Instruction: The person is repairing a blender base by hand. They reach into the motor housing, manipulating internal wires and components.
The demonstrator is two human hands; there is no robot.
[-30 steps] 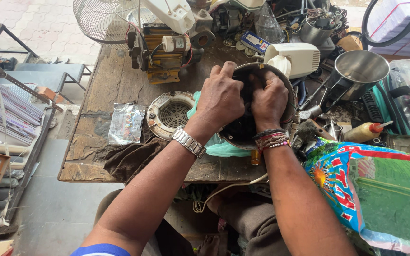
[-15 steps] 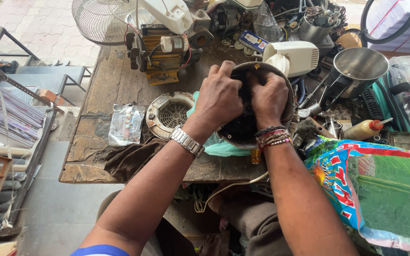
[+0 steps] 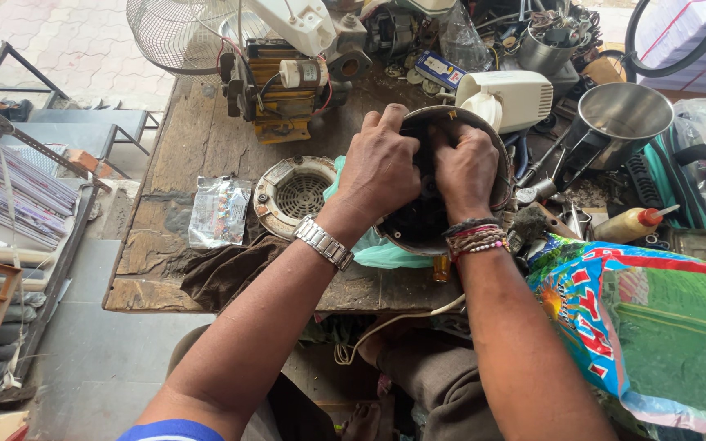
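Both of my hands are pressed into a round dark housing [image 3: 418,224] that stands tilted on the wooden bench [image 3: 165,245]. My left hand [image 3: 379,167], with a metal watch on the wrist, curls over its left rim. My right hand [image 3: 466,167], with beaded bracelets, grips inside beside it. The fingers of both hide what lies within the housing. A pale green plastic bag [image 3: 386,253] lies under it.
A round vented metal cover [image 3: 296,192] and a small clear packet [image 3: 221,211] lie left of the housing. A yellow motor [image 3: 279,90], fan grille [image 3: 177,33], white appliance [image 3: 504,98], steel jar [image 3: 618,118], squeeze bottle [image 3: 627,222] and a colourful sack [image 3: 647,318] crowd around.
Both hands stay on the housing with only slight shifts of the fingers; the view has drifted a little.
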